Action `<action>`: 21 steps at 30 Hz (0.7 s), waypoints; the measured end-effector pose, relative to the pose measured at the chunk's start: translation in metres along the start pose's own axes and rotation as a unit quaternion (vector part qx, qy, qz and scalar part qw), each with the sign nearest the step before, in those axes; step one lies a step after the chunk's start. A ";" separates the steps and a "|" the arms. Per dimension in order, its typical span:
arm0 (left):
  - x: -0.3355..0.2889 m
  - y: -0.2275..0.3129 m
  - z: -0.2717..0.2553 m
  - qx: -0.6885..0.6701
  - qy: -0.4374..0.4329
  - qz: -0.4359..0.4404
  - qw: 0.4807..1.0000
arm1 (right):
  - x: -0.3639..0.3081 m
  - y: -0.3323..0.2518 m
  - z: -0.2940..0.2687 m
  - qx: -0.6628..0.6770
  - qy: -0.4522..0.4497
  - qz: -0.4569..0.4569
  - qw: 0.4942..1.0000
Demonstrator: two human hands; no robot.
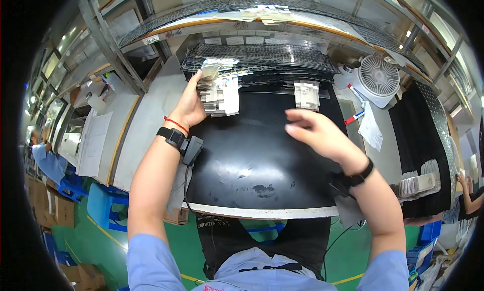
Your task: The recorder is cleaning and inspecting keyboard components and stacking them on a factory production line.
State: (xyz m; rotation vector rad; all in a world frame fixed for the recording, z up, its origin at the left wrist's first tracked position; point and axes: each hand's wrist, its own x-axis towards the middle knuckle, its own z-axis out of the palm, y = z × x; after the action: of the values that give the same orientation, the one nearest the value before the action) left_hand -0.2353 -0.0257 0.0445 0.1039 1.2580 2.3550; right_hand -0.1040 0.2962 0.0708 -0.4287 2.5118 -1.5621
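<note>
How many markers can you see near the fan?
2. One marker lies just left of the fan; the other marker is below it, left of the white sheet. More may be hidden.

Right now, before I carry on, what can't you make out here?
Head view, left hand: most fingers, hidden by the pale stack.
Head view, right hand: finger detail, softened by blur.
Head view, white stack: its print, too small.
Head view, co-worker at far right: most of the body, cut off by the picture's edge.
</note>
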 end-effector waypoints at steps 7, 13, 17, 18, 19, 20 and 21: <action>0.018 0.021 0.004 -0.044 0.046 0.053 0.997 | 0.138 0.026 0.048 0.433 0.064 0.130 0.890; 0.014 0.036 0.018 -0.023 0.075 0.060 0.995 | 0.198 0.019 0.064 0.628 0.132 0.024 0.766; 0.012 0.037 0.021 -0.011 0.084 0.049 0.995 | 0.222 -0.001 0.065 0.661 0.254 0.078 0.702; 0.011 0.034 0.021 -0.010 0.065 0.039 0.997 | 0.226 -0.002 0.064 0.670 0.272 0.084 0.685; 0.011 0.032 0.020 0.000 0.061 0.035 0.998 | 0.231 -0.004 0.065 0.674 0.321 0.098 0.659; 0.009 0.030 0.015 0.014 0.063 0.031 0.997 | 0.234 -0.013 0.069 0.674 0.365 0.114 0.632; 0.004 0.029 0.011 0.028 0.067 0.028 0.997 | 0.227 -0.032 0.074 0.656 0.415 0.139 0.615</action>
State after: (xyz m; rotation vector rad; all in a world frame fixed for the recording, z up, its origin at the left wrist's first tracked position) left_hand -0.2459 -0.0289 0.0736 -0.0005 1.4005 2.4089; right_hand -0.2934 0.1478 0.0711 1.0152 0.7754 -3.1641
